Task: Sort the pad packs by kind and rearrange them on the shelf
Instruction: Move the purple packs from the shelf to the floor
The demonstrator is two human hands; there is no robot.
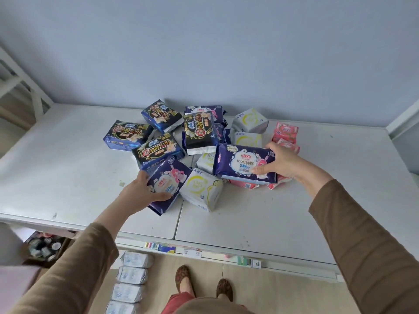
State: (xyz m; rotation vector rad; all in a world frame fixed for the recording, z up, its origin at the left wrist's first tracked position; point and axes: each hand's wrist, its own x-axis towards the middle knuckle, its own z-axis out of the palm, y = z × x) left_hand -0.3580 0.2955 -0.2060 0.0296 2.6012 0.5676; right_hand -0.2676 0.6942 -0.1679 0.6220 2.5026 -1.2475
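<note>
Your right hand [281, 162] pinches a purple 338mm pad pack [243, 164] above the pile on the white shelf [249, 214]; your left hand [141, 192] curls round another purple pack [167, 184] at the pile's near-left edge.

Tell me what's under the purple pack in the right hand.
Under the purple pack, held by the right hand, pink packs stick out at its lower edge. A white pack lies partly beneath its left end. The rest is covered.

Brown shoes [204, 284], floor box [44, 248].
</note>
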